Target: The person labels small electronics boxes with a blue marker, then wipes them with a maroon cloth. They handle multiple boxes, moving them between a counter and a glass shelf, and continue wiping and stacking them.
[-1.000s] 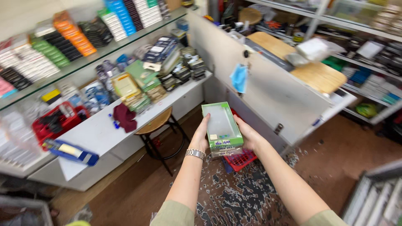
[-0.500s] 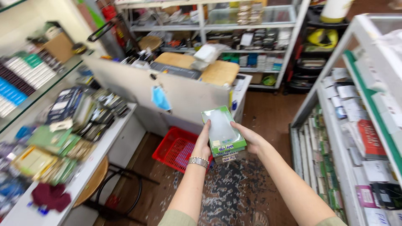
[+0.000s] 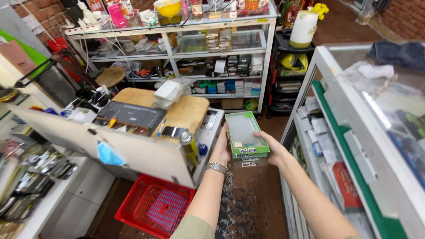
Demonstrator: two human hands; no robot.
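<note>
The view has swung round from the side counter to the far shelves, and the green box [image 3: 245,134] has travelled with it, now held out in front of the white desk [image 3: 146,152]. The left hand [image 3: 220,148] grips the box's left edge, fingers wrapped underneath, a metal watch [image 3: 216,167] on the wrist. The right hand [image 3: 273,149] cups the right edge from below, so both hands are grasping a small stack of flat boxes, the green one on top. A spray can [image 3: 189,148] stands just left of the left hand, a red basket [image 3: 155,206] sits on the floor below, and a glass case [image 3: 354,146] runs along the right.
</note>
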